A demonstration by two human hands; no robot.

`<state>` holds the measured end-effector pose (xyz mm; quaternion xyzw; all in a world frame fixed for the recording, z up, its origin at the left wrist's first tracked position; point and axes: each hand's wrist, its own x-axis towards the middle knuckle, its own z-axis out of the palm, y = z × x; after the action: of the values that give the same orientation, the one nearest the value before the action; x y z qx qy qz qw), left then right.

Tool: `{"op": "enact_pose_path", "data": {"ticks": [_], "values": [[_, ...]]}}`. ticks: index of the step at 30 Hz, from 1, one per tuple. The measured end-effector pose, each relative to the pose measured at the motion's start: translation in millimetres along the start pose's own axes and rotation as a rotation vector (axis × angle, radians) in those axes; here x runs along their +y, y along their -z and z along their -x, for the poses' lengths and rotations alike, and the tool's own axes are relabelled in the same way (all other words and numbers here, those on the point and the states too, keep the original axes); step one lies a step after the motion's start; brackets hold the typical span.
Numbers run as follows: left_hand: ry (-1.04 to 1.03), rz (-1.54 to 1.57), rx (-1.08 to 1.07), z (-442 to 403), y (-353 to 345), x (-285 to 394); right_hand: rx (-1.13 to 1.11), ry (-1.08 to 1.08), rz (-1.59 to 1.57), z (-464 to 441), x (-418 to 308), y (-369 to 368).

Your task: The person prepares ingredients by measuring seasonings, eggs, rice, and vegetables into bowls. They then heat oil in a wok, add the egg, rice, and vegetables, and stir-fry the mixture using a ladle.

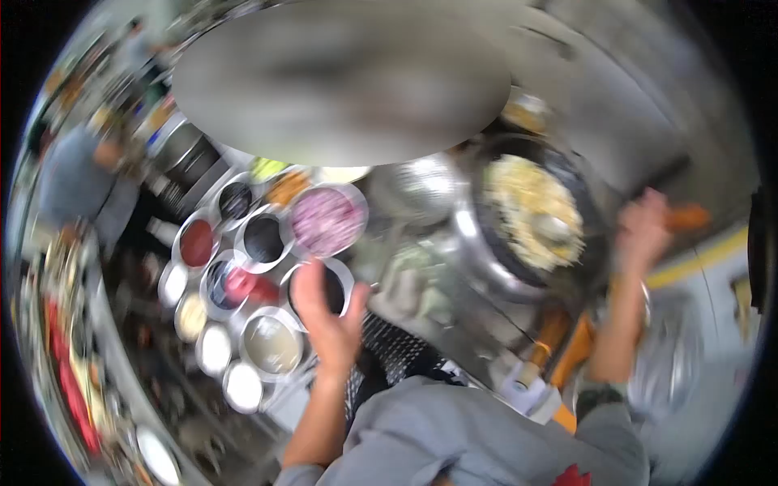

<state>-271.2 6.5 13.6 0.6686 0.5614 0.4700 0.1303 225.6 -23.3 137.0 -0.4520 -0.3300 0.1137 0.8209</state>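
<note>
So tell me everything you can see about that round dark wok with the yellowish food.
The round, dark, metal-looking wok is uncovered, in the right half of the view, with a shiny curved metal surround along its left and near sides. Pale yellow, shredded-looking food covers much of its inside, with dark surface showing around it. A rounded greyish shape, perhaps a ladle head, shows amid the food. Blur hides whether the wok has a handle.
</note>
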Motion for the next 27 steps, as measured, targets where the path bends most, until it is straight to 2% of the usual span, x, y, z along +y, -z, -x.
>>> {"op": "enact_pose_path", "data": {"ticks": [1,2,3,5,7,8,10,11,12,13,15,18,19,20,21,23,25,27], "values": [[-0.206,0.03,-0.175,3.5,-35.7,36.3,0.077,0.093,0.041,-6.4,27.5,0.4],[-0.351,0.115,-0.304,1.3,-73.1,77.8,0.011,0.045,-0.027,-28.4,42.9,7.8],[-0.488,0.178,-0.431,4.0,-103.2,117.2,-0.006,-0.067,-0.028,-45.5,29.1,-6.0],[-0.717,0.148,-0.52,17.3,-174.5,147.5,0.013,-0.098,0.087,-79.5,9.2,-31.2],[-0.68,0.145,-0.744,14.2,-185.0,158.5,0.081,-0.129,0.199,-99.3,-15.1,-38.9],[-0.623,0.121,-0.852,16.5,-181.8,152.5,0.01,-0.163,0.08,-115.5,-25.2,-23.4],[-0.573,0.379,-0.77,32.1,-156.7,160.2,-0.121,-0.258,-0.081,-142.6,-40.8,15.0],[-0.531,0.438,-0.738,27.7,-131.1,176.8,-0.143,-0.342,-0.044,-113.0,-68.6,-12.4],[-0.472,0.505,-0.674,27.4,-125.9,186.3,-0.171,-0.389,0.019,-110.6,-63.6,-9.5],[-0.488,0.478,-0.667,23.3,-130.9,192.8,-0.187,-0.381,0.021,-109.6,-52.6,-4.6],[-0.468,0.479,-0.664,30.8,-156.9,183.2,0.062,-0.25,0.168,-78.1,-42.6,-36.7],[-0.583,0.445,-0.638,70.7,-167.3,117.5,0.088,-0.093,0.143,-47.3,-43.9,-46.6],[-0.581,0.443,-0.643,85.1,-153.8,98.9,0.042,-0.075,0.074,-57.5,-55.8,-27.6],[-0.546,0.444,-0.745,90.0,-128.4,92.3,-0.05,-0.097,0.031,-61.0,-67.7,-11.8],[-0.565,0.45,-0.804,90.6,-105.0,91.7,-0.13,-0.103,-0.008,-64.4,-81.8,1.4],[-0.637,0.357,-0.811,59.6,-90.2,134.4,-0.072,-0.162,0.027,-58.1,-94.1,-13.9],[-0.563,0.461,-0.766,21.4,-112.5,169.7,0.031,-0.176,0.103,-48.1,-82.5,-40.2],[-0.587,0.418,-0.751,27.5,-148.2,167.8,0.135,-0.151,0.31,-43.4,-53.3,-58.2]]}}
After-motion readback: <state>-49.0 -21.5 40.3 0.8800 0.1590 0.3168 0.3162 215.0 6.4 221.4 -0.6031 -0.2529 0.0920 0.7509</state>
